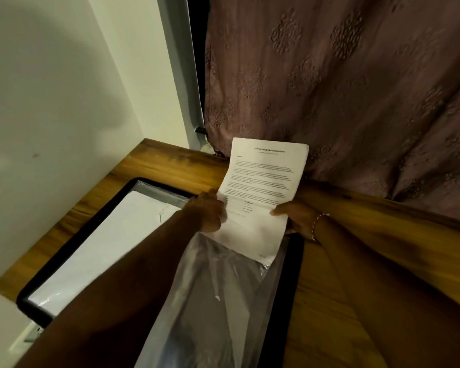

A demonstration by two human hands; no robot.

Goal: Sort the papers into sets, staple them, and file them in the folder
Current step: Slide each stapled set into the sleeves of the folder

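At centre frame, two hands, left hand (210,211) and right hand (295,216), each pinch one printed paper set (263,181), its lower end inside one clear sleeve (223,288) of one open black folder (72,240).

Bare arms, no sleeves
The right hand (298,213) has a thin beaded bracelet (316,224) at its wrist; the left hand (207,211) wears nothing.

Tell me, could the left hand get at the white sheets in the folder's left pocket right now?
Probably yes, once it lets go. The left hand is gripping the printed paper, but the white sheets lie just beside its forearm, with only the clear pocket film over them.
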